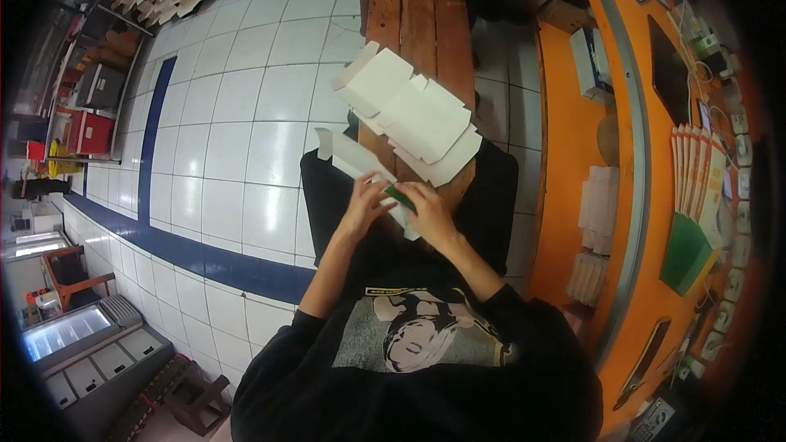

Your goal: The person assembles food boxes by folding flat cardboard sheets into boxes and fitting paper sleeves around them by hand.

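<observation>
Over my lap I hold a part-folded cardboard box [354, 157], with a long pale panel running up and left and a small green patch between my hands. My left hand [364, 206] has its fingers bent at the box's left side. From the other side my right hand [429, 213] pinches the box by the green patch. My fingers hide the fold between them. Just beyond, several flat unfolded boxes [417, 106], pale side up with cut flaps, lie overlapped on a wooden bench [417, 16].
On the right runs an orange counter [561, 221] with shelves holding stacked cartons [599, 196]. Green and red-striped folded packaging [688, 250] sits on top. At left are white floor tiles [237, 115] with a blue stripe, a shelf rack with a red box [88, 131], and a dark stool [195, 397].
</observation>
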Action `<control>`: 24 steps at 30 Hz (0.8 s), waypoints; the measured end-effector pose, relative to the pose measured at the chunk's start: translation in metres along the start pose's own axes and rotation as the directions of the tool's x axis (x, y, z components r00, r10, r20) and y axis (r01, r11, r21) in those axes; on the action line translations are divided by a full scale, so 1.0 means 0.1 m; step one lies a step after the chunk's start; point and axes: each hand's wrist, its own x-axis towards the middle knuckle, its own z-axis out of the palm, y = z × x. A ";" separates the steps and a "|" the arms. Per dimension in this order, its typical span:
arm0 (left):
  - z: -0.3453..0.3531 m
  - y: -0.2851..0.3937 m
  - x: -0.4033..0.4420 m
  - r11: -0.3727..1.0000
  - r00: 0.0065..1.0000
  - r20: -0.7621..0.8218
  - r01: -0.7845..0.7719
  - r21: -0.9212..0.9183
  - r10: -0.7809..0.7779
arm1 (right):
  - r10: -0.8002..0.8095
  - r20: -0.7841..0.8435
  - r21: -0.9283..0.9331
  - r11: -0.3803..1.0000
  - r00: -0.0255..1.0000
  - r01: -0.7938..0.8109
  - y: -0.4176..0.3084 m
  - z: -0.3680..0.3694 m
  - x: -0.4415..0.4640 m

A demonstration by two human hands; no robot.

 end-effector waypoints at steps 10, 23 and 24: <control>-0.10 0.12 0.12 0.808 0.965 -0.014 -0.212 0.549 0.263 | 0.076 -0.309 0.062 0.996 0.948 -0.060 -0.15 0.06 -0.09; 0.52 -0.22 -0.16 0.960 0.947 -0.158 -0.279 0.027 0.280 | 0.234 -0.407 0.252 0.958 0.883 -0.137 -0.14 -0.11 0.03; 0.53 -0.21 -0.17 0.960 0.947 -0.156 -0.279 0.028 0.280 | 0.234 -0.409 0.252 0.958 0.882 -0.138 -0.16 -0.12 0.03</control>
